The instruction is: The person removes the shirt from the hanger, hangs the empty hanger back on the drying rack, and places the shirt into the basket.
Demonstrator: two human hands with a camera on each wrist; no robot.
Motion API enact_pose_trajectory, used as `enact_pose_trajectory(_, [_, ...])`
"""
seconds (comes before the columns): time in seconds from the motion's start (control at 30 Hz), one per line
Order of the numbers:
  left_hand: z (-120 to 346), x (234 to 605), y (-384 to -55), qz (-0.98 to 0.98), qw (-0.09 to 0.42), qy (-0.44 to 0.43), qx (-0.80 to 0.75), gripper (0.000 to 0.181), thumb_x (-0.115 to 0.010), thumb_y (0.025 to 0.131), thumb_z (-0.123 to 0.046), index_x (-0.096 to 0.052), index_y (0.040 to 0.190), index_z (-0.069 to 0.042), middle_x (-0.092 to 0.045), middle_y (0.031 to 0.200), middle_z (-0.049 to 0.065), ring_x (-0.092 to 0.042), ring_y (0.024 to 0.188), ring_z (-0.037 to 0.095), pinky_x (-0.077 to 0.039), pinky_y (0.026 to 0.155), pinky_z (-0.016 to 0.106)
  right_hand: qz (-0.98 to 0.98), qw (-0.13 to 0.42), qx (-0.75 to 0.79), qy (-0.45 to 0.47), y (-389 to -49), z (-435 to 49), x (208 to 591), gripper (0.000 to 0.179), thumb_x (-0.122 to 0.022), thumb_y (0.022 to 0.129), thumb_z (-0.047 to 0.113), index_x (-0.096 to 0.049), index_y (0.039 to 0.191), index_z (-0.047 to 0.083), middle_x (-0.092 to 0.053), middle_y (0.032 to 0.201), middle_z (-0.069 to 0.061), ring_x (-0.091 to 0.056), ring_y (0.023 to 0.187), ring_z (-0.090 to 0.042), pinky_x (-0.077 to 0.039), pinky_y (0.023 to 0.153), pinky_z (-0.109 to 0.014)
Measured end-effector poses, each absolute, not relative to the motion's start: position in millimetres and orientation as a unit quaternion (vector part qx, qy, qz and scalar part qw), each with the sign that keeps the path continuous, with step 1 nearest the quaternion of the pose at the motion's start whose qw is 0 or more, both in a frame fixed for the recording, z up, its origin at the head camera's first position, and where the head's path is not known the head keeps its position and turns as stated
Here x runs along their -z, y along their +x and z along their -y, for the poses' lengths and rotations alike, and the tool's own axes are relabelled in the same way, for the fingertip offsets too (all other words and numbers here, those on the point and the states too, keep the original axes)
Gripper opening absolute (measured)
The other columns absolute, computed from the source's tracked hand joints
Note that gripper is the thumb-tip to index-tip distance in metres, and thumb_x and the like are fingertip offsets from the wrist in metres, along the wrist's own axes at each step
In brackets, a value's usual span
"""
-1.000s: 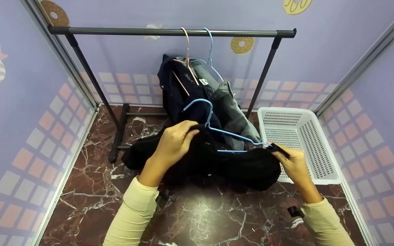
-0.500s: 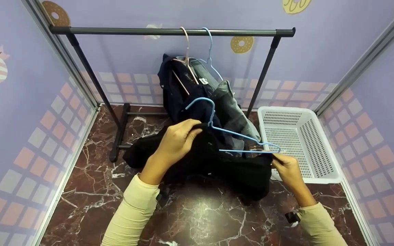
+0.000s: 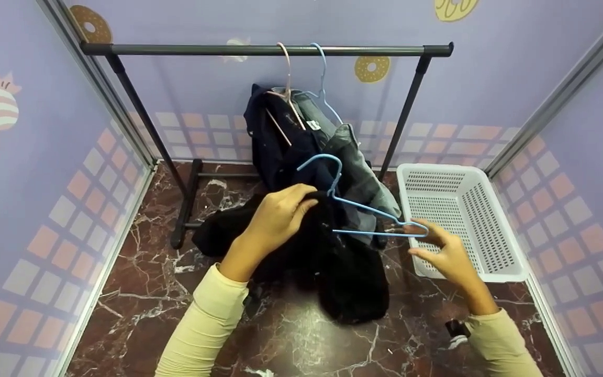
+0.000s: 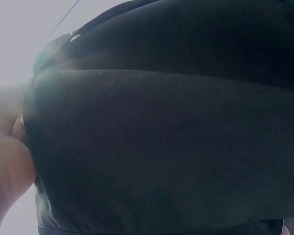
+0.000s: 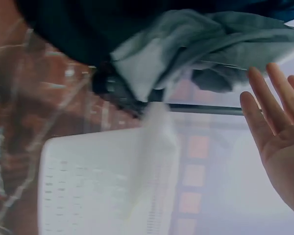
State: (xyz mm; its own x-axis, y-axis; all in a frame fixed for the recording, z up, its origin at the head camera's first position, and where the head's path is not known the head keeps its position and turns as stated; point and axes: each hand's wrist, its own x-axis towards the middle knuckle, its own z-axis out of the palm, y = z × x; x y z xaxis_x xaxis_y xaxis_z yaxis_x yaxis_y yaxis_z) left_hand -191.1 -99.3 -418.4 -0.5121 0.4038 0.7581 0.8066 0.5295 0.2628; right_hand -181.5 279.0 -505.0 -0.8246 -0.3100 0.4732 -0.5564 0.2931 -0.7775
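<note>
My left hand (image 3: 278, 217) pinches the black garment (image 3: 354, 283) by its upper edge, close to the neck of a blue hanger (image 3: 367, 208). The hanger's right arm is bare, and its left part is hidden. The garment's right part hangs down below the hanger. At the bare end, my right hand (image 3: 448, 256) has its thumb and fingers apart, with the fingers behind the loop; whether they touch it I cannot tell. Its fingers look straight in the right wrist view. Dark cloth (image 4: 161, 137) fills most of the left wrist view.
A dark rail rack (image 3: 202, 50) stands at the back. From it hang a navy garment (image 3: 265, 136) on a pink hanger (image 3: 287, 73) and a grey garment (image 3: 356, 157) on another blue hanger (image 3: 323, 73). A white basket (image 3: 495, 225) sits at the right on the marbled floor.
My right hand has let go of the black garment, whose right part has dropped down and left off the hanger's end. The left hand and hanger have shifted slightly right.
</note>
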Motion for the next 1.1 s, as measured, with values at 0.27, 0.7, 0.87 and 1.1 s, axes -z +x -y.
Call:
enact_pose_trajectory(0.27, [95.7,418.9,-191.6,0.817,0.315,-0.376,0.302,0.015,-0.066,0.1,-0.008,-0.069,0.109,0.003,-0.074,0.099,0.011,-0.074,0.092,0.024,-0.062,0.086,0.034,0.81,0.167,-0.441,0.348,-196.2,-279.1,475.6,0.064,-0.087,0.068,-0.015,-0.067,0.127,-0.006,-0.076,0.114,-0.019,-0.069,0.112,0.001,-0.053,0.097,-0.014])
enact_pose_trajectory(0.7, [87.3,419.2,-192.1,0.816,0.294,-0.388,0.313,0.016,-0.062,0.103,-0.01,-0.068,0.11,0.003,-0.073,0.101,0.011,-0.073,0.094,0.024,-0.061,0.087,0.033,0.873,0.076,-0.28,0.391,-204.9,-244.0,438.2,0.053,-0.091,0.077,0.015,-0.069,0.125,0.008,-0.079,0.108,0.0,-0.077,0.093,-0.021,-0.063,0.083,-0.039])
enact_pose_trajectory(0.87, [86.2,418.2,-190.9,0.809,0.298,-0.395,0.318,0.016,-0.062,0.103,-0.008,-0.067,0.111,0.004,-0.073,0.101,0.012,-0.073,0.094,0.025,-0.061,0.087,0.033,0.893,0.047,-0.244,0.375,-205.0,-234.3,435.8,0.05,-0.09,0.079,0.021,-0.066,0.121,0.012,-0.08,0.098,0.004,-0.077,0.081,-0.013,-0.063,0.071,-0.036])
enact_pose_trajectory(1.1, [85.6,418.3,-190.3,0.806,0.303,-0.398,0.317,0.016,-0.064,0.102,-0.008,-0.067,0.111,0.005,-0.073,0.1,0.013,-0.073,0.094,0.025,-0.061,0.087,0.032,0.893,0.102,-0.191,0.394,-202.2,-235.4,441.7,0.054,-0.092,0.074,0.027,-0.063,0.118,0.015,-0.079,0.084,0.01,-0.074,0.071,-0.011,-0.06,0.063,-0.036])
